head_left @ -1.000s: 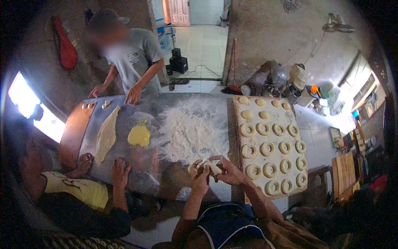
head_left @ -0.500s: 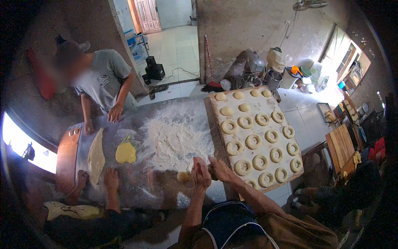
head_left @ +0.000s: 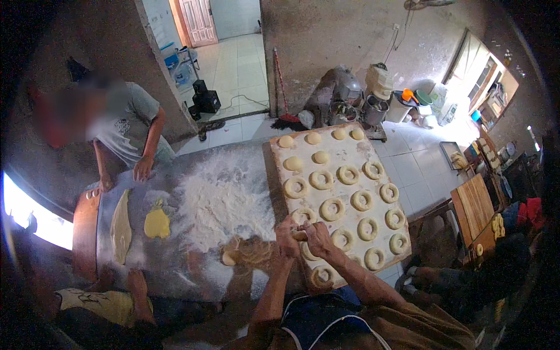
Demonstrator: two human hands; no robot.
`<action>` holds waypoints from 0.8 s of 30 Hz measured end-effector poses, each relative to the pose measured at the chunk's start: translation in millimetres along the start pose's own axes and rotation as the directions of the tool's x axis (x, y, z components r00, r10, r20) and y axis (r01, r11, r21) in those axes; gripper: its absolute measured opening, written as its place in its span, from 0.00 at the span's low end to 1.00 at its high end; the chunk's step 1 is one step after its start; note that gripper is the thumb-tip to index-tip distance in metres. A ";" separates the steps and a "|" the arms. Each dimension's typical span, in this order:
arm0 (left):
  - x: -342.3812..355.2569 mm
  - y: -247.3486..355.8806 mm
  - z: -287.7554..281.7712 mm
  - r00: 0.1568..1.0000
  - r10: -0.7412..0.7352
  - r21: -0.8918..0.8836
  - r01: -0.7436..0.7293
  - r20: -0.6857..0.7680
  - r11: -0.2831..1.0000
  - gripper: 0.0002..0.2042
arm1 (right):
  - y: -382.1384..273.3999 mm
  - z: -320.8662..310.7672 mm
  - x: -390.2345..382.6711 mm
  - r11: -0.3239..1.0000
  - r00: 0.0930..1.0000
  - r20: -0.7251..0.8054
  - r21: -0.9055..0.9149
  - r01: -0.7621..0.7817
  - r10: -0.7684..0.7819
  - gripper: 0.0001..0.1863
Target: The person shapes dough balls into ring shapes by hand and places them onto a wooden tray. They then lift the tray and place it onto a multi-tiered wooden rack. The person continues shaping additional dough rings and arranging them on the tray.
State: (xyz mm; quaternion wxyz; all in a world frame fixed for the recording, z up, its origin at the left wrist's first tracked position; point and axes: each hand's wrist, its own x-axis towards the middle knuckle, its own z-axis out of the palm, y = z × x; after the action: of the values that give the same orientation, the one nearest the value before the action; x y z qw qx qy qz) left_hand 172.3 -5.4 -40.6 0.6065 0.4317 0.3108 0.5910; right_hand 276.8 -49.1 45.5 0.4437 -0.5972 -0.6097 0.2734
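My left hand (head_left: 286,237) and my right hand (head_left: 319,241) are close together over the left edge of a floured board (head_left: 373,189). Between them is a small dough ring (head_left: 299,235), with the fingers of both hands closed on it. Rows of dough rings (head_left: 332,209) and several round dough balls (head_left: 293,163) lie on the board. Just behind my hands sits one dough ring, partly covered by them. A lone dough ball (head_left: 230,258) rests on the metal table (head_left: 204,280) to the left, beside a wide patch of flour (head_left: 219,204).
A flattened dough strip (head_left: 121,227) and a yellow lump (head_left: 157,223) lie on the table's left part. One person (head_left: 131,116) leans at the far side; another's hand (head_left: 137,283) is at the near left. Buckets (head_left: 399,107) and a broom (head_left: 286,121) stand by the wall.
My hands have gone from the table beside the board to over its left edge, with the dough ring now plainly seen between them. The whole view has shifted, so the table appears further left.
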 end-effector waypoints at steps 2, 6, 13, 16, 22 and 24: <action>6.3 -37.5 -4.7 0.870 0.453 0.622 -0.466 0.194 0.629 0.15 | 14.7 -10.7 -1.4 0.998 0.999 0.034 -0.046 0.032 -0.030 0.30; 9.6 -31.9 37.1 0.992 -0.129 0.134 0.129 -0.008 0.982 0.15 | 34.6 -38.4 -2.1 0.998 0.996 -0.080 0.044 0.048 -0.044 0.30; 31.8 -56.2 81.7 0.871 0.354 0.480 -0.485 0.340 0.731 0.17 | 85.0 -96.0 9.6 0.990 0.996 0.009 -0.115 0.084 -0.084 0.08; 42.1 -94.0 114.8 0.955 0.235 0.475 -0.295 0.181 0.829 0.18 | 94.1 -116.3 24.9 0.990 0.983 -0.124 -0.049 0.129 -0.134 0.13; 64.8 -64.3 181.2 0.949 -0.271 0.230 0.230 0.165 0.946 0.18 | 142.5 -160.0 28.7 0.984 0.984 -0.068 -0.084 0.156 -0.162 0.09; 68.3 -82.0 185.5 0.819 0.417 0.572 -0.574 0.394 0.586 0.17 | 150.7 -174.5 34.4 0.963 0.982 -0.017 -0.200 0.180 -0.187 0.07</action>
State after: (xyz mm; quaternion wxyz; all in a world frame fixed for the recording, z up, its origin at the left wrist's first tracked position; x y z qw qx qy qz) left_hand 381.0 38.8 -24.0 0.2496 0.7507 0.2991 0.5336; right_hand 505.1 -29.3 2.5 0.4161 -0.5841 -0.6785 0.1587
